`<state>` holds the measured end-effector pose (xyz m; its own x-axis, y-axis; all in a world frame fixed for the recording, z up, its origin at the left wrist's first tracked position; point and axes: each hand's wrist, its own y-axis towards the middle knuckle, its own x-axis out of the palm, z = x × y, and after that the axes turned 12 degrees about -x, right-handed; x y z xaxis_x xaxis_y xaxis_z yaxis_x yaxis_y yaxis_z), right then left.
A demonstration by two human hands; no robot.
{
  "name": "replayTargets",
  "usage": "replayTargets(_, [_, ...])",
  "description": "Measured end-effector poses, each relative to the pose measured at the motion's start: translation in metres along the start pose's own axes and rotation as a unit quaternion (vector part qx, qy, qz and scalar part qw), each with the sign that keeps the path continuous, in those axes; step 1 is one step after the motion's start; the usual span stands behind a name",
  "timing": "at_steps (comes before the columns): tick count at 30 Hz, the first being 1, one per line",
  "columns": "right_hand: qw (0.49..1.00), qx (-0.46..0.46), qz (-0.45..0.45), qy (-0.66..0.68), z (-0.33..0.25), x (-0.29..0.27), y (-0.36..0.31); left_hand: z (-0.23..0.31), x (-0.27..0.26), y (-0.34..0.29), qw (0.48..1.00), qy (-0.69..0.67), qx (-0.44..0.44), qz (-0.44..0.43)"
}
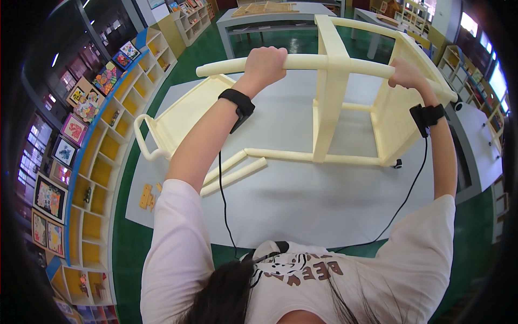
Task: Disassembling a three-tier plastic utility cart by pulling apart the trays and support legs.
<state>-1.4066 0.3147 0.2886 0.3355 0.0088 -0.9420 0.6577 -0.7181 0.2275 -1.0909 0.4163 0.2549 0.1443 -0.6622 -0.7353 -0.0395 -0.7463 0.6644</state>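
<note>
A cream plastic shelf cart point(329, 108) lies on its side on the grey table point(259, 210), its tiers standing upright and joined by round tubes. My left hand point(264, 67) is closed around the upper tube point(303, 62), left of the middle tier. Farther right, my right hand point(409, 75) grips the same tube between the middle tier and the end tier point(407, 59). Black casters point(398, 163) show at the cart's right end. Beside my left forearm sits a separate cream tray with a looped handle point(186, 116). A loose cream tube point(237, 175) lies near the lower tube.
Small tan parts point(145, 197) rest at the table's left edge. Shelving point(102, 170) with framed pictures lines the left side. Another grey table point(275, 11) with a wooden frame stands at the back. Black cables point(222, 194) hang from both wristbands over the table.
</note>
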Motion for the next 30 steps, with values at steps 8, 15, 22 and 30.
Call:
replayTargets(8, [0.982, -0.157, 0.098, -0.021, -0.007, 0.004, -0.007, -0.003, -0.005, 0.010, 0.998, -0.039, 0.006, -0.039])
replayTargets(15, [0.976, -0.090, 0.121, -0.159, -0.078, 0.035, 0.004, -0.006, -0.008, 0.006, 0.999, -0.025, 0.013, -0.045])
replayTargets(22, [0.977, -0.103, 0.129, -0.137, -0.093, 0.040, 0.021, -0.005, -0.007, 0.005, 0.997, -0.036, 0.015, -0.062])
replayTargets(30, [0.979, -0.109, 0.102, -0.141, -0.090, 0.039, 0.022, -0.047, -0.004, -0.009, 0.996, -0.055, 0.023, 0.064])
